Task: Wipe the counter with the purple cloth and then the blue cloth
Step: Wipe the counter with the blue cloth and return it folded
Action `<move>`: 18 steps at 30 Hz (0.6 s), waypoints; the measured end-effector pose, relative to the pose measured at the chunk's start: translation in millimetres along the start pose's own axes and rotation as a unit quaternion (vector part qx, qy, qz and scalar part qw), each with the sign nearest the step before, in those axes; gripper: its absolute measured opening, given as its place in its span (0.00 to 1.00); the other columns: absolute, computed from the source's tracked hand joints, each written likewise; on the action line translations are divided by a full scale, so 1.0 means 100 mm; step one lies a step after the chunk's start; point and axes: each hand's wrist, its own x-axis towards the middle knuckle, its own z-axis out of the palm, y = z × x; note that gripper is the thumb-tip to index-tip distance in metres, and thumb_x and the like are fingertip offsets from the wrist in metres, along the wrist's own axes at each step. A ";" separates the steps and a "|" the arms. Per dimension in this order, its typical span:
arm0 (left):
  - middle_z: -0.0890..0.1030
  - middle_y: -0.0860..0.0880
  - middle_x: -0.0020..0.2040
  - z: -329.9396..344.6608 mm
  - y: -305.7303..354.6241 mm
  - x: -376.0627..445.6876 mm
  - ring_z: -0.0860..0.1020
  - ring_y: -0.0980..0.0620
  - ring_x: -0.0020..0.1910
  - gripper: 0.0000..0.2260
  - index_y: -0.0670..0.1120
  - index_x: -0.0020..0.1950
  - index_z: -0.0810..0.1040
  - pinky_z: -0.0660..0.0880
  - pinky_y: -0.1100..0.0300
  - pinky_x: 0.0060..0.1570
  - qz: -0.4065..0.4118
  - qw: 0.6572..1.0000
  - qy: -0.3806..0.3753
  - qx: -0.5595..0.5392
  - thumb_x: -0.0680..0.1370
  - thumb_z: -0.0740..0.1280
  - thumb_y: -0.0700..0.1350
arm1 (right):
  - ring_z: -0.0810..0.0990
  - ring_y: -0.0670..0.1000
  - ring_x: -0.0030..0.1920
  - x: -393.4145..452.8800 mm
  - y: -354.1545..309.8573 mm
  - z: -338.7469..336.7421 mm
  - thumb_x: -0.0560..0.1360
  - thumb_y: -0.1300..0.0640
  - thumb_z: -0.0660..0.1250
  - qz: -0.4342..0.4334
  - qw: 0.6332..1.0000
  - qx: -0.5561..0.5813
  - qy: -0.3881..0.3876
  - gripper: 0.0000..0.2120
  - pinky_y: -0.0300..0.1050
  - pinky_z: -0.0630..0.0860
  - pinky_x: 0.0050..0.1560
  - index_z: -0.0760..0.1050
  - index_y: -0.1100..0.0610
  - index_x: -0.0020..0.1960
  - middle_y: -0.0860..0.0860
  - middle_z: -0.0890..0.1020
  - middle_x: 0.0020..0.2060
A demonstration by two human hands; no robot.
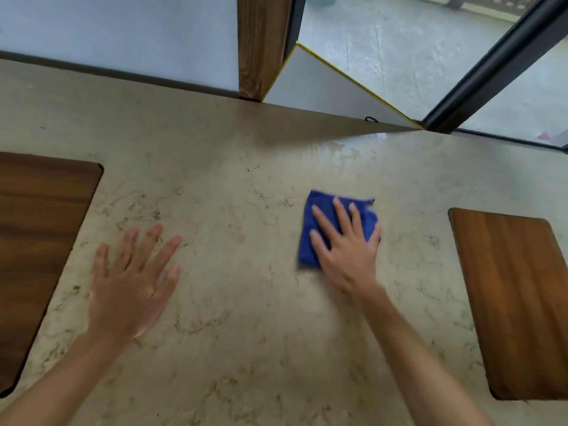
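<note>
A folded blue cloth (316, 210) lies flat on the beige marbled counter (233, 186), right of centre. My right hand (344, 244) presses down on it with fingers spread, covering its lower right part. My left hand (132, 278) rests flat on the bare counter to the left, fingers apart, holding nothing. No purple cloth is in view. A wet sheen (338, 152) shows on the counter beyond the blue cloth.
A dark wooden board (40, 229) lies at the left edge and a lighter wooden board (516, 296) at the right. A wooden post (261, 47) stands at the counter's far edge, with a wall to its left and a dark-framed glass door (491, 66) to its right.
</note>
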 end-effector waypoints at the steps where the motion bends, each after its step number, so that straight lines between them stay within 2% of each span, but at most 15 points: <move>1: 0.49 0.59 0.83 0.04 -0.02 0.01 0.51 0.49 0.81 0.26 0.66 0.79 0.48 0.49 0.38 0.78 0.001 1.000 0.004 0.007 0.80 0.43 0.65 | 0.47 0.51 0.83 0.43 0.05 -0.06 0.79 0.33 0.45 0.011 1.000 0.002 -0.009 0.26 0.75 0.42 0.76 0.46 0.28 0.77 0.43 0.50 0.83; 5: 0.49 0.58 0.83 0.10 -0.07 0.03 0.52 0.48 0.81 0.27 0.65 0.79 0.49 0.50 0.38 0.77 0.010 0.999 0.014 0.035 0.80 0.45 0.65 | 0.48 0.52 0.82 1.75 0.28 -0.30 0.78 0.31 0.44 0.030 1.000 0.000 -0.004 0.26 0.76 0.43 0.75 0.49 0.28 0.76 0.44 0.52 0.83; 9: 0.50 0.57 0.83 0.11 -0.09 0.05 0.53 0.48 0.81 0.27 0.64 0.79 0.50 0.49 0.38 0.77 0.019 0.998 0.021 0.060 0.80 0.46 0.64 | 0.47 0.52 0.82 2.24 0.46 -0.38 0.78 0.30 0.42 0.020 1.000 -0.009 -0.010 0.26 0.76 0.42 0.75 0.48 0.27 0.76 0.44 0.52 0.83; 14: 0.49 0.59 0.83 0.15 -0.12 0.06 0.48 0.52 0.82 0.27 0.65 0.79 0.51 0.50 0.39 0.76 0.018 0.997 0.021 0.073 0.79 0.46 0.65 | 0.48 0.53 0.82 1.74 0.62 -0.35 0.79 0.32 0.42 0.029 1.000 -0.001 0.003 0.26 0.75 0.43 0.75 0.48 0.28 0.76 0.44 0.52 0.83; 18: 0.46 0.61 0.82 0.14 -0.12 0.08 0.40 0.56 0.81 0.26 0.66 0.79 0.51 0.48 0.42 0.77 0.006 0.998 0.016 0.068 0.80 0.45 0.65 | 0.45 0.51 0.83 0.51 0.87 -0.26 0.80 0.33 0.43 0.032 0.999 -0.014 0.001 0.26 0.74 0.43 0.77 0.46 0.29 0.78 0.43 0.49 0.83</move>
